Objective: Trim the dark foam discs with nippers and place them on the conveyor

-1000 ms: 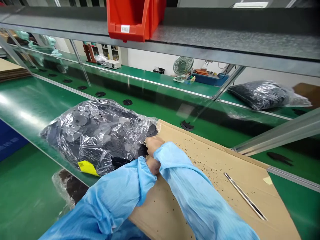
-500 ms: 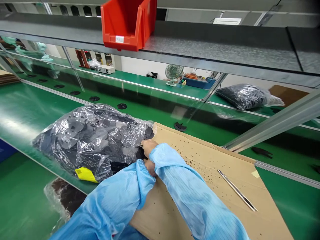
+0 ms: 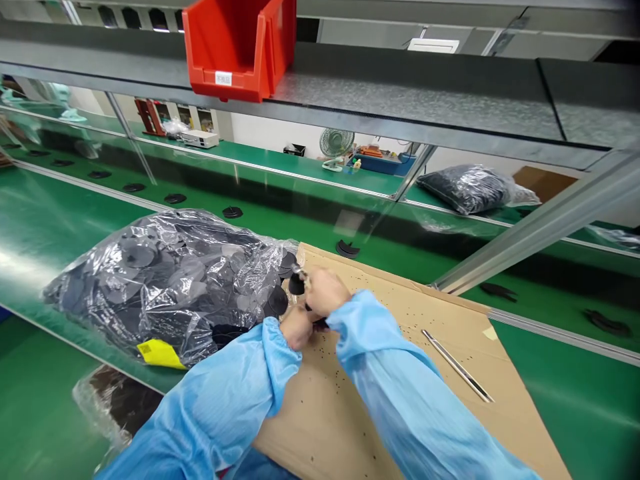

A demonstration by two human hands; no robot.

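Observation:
My right hand (image 3: 326, 291) is closed, with a round black disc (image 3: 297, 284) showing at its fingertips. Just below and to its left is my left hand (image 3: 297, 327), also closed, at a dark piece (image 3: 320, 324) that the right hand partly covers. Both are over the left end of a brown cardboard sheet (image 3: 390, 440) strewn with small black bits. Beside them lies a large clear plastic bag (image 3: 165, 280) full of thin black discs, its mouth toward my hands. Loose black discs (image 3: 277, 301) stick out at that mouth.
Metal tweezers (image 3: 457, 365) lie on the cardboard's right part. Behind it, small black piles (image 3: 347, 249) are spaced along a green belt. A slanted metal post (image 3: 530, 227) rises at right. Overhead, a red bin (image 3: 240, 60) stands on a grey shelf (image 3: 425, 87).
Both hands have drawn back from the bag's mouth to the right, over the cardboard. A black disc now shows at the right fingertips. The view has shifted slightly.

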